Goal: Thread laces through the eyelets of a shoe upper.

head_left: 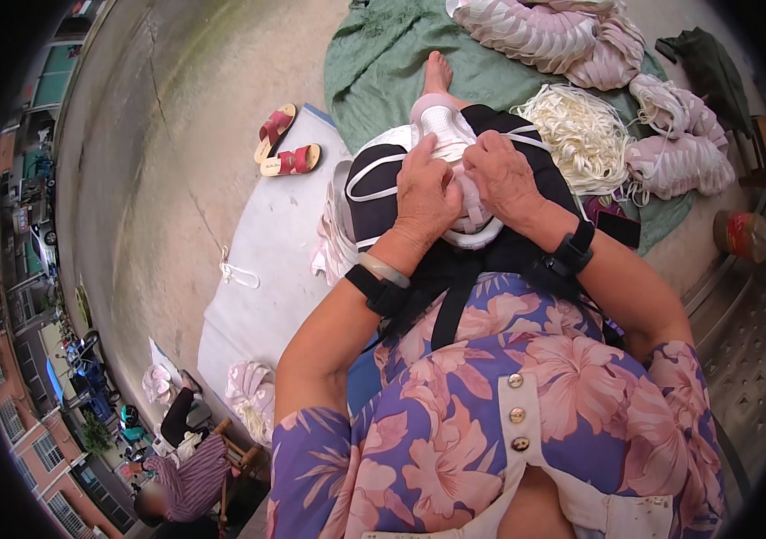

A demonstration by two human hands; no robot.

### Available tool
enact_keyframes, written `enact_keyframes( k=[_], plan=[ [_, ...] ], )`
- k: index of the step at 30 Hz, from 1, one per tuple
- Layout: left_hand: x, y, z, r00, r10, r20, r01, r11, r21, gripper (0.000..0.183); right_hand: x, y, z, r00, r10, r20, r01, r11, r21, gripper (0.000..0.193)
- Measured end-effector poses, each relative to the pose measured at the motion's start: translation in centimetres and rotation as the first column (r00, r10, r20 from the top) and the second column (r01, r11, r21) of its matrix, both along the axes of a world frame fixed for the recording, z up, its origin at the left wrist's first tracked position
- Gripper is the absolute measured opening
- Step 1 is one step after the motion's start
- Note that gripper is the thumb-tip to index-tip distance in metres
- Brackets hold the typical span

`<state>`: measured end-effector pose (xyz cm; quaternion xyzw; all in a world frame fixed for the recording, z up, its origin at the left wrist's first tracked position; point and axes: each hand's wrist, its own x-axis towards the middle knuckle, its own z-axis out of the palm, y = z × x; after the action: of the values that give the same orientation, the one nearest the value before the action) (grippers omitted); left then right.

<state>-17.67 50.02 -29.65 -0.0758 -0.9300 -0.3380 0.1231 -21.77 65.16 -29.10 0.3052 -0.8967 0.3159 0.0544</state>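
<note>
A pale pink and white shoe upper (pixel 472 212) lies on my lap, over dark cloth, its mesh tongue pointing away from me. My left hand (pixel 428 189) grips its left side with bent fingers and thumb. Across from it, my right hand (pixel 507 180) is closed at the right side of the lacing area, fingertips pinched together. A white shoelace (pixel 353 181) loops out to the left of the upper, and white lace also shows beyond my right hand. The fingertips hide exactly where the lace passes through.
A heap of cream laces (pixel 576 135) lies on green cloth (pixel 374 58) with bundles of nested uppers (pixel 545 36). Red sandals (pixel 293 160) stand left, near a pale sheet (pixel 253 234). A plastic bottle (pixel 746 236) is at right. Another person (pixel 190 476) sits lower left.
</note>
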Motion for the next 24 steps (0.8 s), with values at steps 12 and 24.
enact_keyframes(
  k=[12, 24],
  plan=[
    [-0.9, 0.2, 1.8, 0.996, 0.029, -0.086, -0.051, 0.962, -0.269, 0.028, -2.0, 8.0, 1.0, 0.982, -0.022, 0.19, 0.007, 0.997, 0.078, 0.015],
    [-1.7, -7.7, 4.0, 0.917, 0.328, -0.228, -0.37, 0.913, -0.174, 0.018, -1.6, 3.4, 1.4, 0.844, 0.032, 0.535, 0.038, 0.992, -0.119, 0.013]
  ],
)
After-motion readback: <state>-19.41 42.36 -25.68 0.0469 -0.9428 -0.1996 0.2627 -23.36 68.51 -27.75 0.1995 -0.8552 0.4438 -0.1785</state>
